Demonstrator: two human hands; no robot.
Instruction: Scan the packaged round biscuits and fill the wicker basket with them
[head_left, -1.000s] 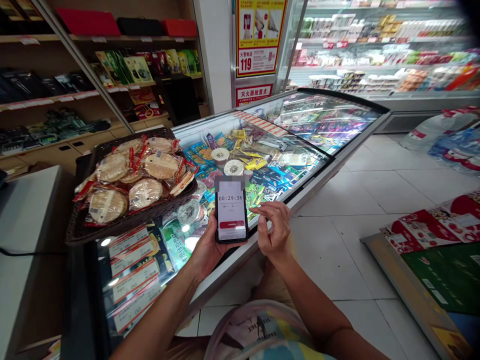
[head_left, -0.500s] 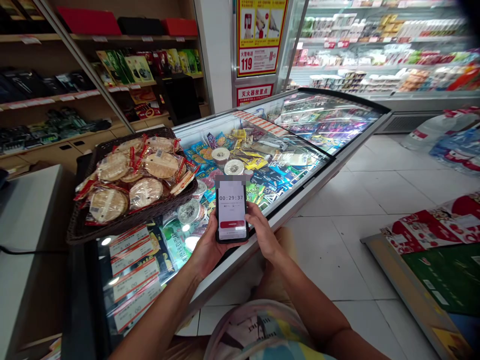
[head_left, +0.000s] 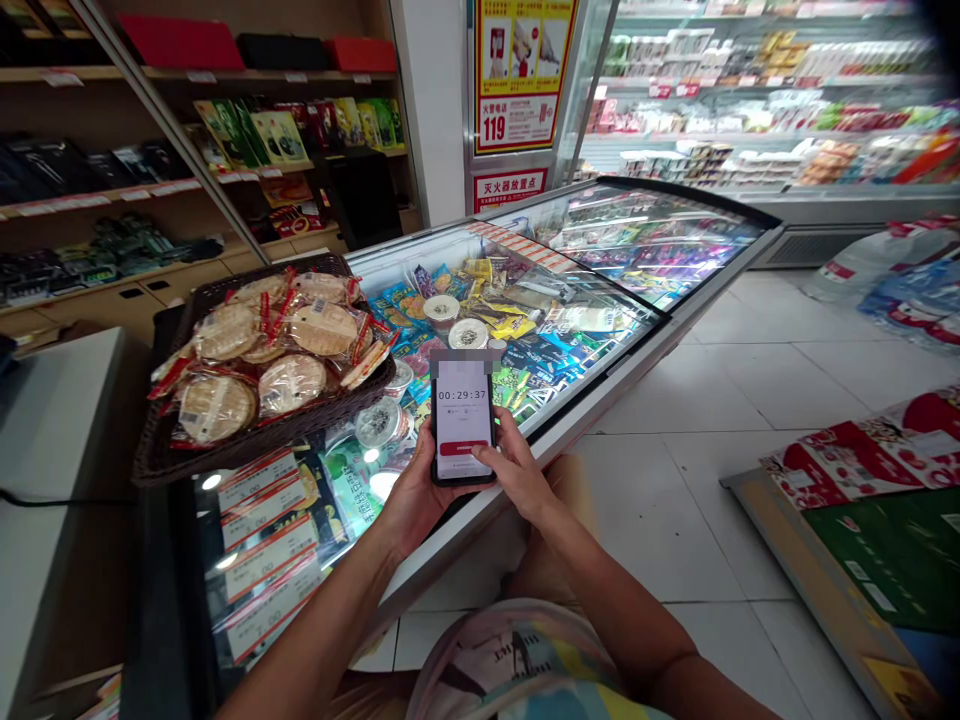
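A smartphone (head_left: 463,420) stands upright in front of me, its lit screen reading 00:29:37 above a red button. My left hand (head_left: 417,497) is closed around its lower left side and bottom. At the lower right edge, my right hand (head_left: 523,477) grips the phone with its fingers at the side, and its thumb lies over the screen just below the red button. Behind the phone is the glass-topped chest freezer (head_left: 637,345), full of ice cream packs and several round tubs (head_left: 379,424).
A dark wicker basket (head_left: 247,445) of wrapped flat round breads rests on the freezer's left end. Price labels (head_left: 264,540) lie in front of it. Stocked shelves (head_left: 172,185) line the left, a refrigerated display (head_left: 742,130) the back right. Boxes (head_left: 885,540) and water bottles (head_left: 855,265) stand on the right.
My right thumb has moved down and left from the phone's edge onto the lower screen. The phone and my left hand have stayed in place; the display still reads the same.
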